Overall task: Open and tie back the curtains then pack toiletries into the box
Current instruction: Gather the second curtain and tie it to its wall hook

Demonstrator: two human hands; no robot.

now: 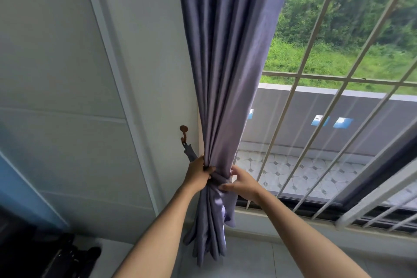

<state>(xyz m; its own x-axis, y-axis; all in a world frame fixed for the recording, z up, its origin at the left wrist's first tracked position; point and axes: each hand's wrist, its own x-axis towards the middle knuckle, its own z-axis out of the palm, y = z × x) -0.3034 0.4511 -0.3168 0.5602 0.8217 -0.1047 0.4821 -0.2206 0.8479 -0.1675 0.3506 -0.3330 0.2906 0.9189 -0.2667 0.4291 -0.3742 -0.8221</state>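
A purple-grey curtain (222,74) hangs gathered into a bunch at the left side of the window. A tie-back band (220,179) of the same cloth wraps the bunch low down. My left hand (199,172) grips the bunch and band on the left side. My right hand (240,181) pinches the band on the right side, fingers behind the cloth and thumb in front. One end of the band (189,152) runs up to a brown wall hook (183,134) just left of the curtain. No toiletries or box are in view.
White window bars (320,119) cover the open window on the right, with a balcony wall and greenery outside. A white wall with a vertical trim (117,74) stands at the left. Dark luggage (56,257) sits on the floor at the bottom left.
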